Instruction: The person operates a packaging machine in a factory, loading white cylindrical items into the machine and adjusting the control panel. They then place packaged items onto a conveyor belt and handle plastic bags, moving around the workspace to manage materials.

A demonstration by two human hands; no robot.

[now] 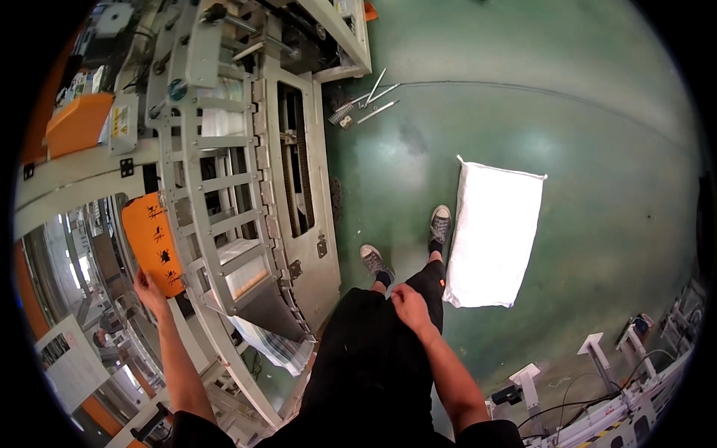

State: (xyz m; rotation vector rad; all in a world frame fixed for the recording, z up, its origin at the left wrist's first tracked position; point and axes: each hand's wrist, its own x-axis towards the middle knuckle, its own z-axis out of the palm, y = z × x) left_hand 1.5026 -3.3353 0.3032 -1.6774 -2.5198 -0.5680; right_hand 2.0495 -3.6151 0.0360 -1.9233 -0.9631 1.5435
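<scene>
My left hand (152, 294) reaches out to the machine at the left. Its extended fingers touch the lower left edge of an orange panel (153, 239) that bears black markings. The fingers look apart, though partly hidden against the panel. My right hand (412, 308) rests on the thigh of my black trousers, fingers curled in and nothing visible in them. Beside the panel runs a metal frame (196, 172) with crossbars, with striped sheeting (272, 345) hanging out of its lower end. A full white sack (496, 235) lies flat on the green floor, right of my feet.
Metal rods (379, 112) and a spring (341, 114) lie on the floor by the machine's base. A thin cable (478, 82) crosses the floor farther off. White metal stands (526, 381) and cables fill the lower right. An orange cover (80, 125) juts out at the upper left.
</scene>
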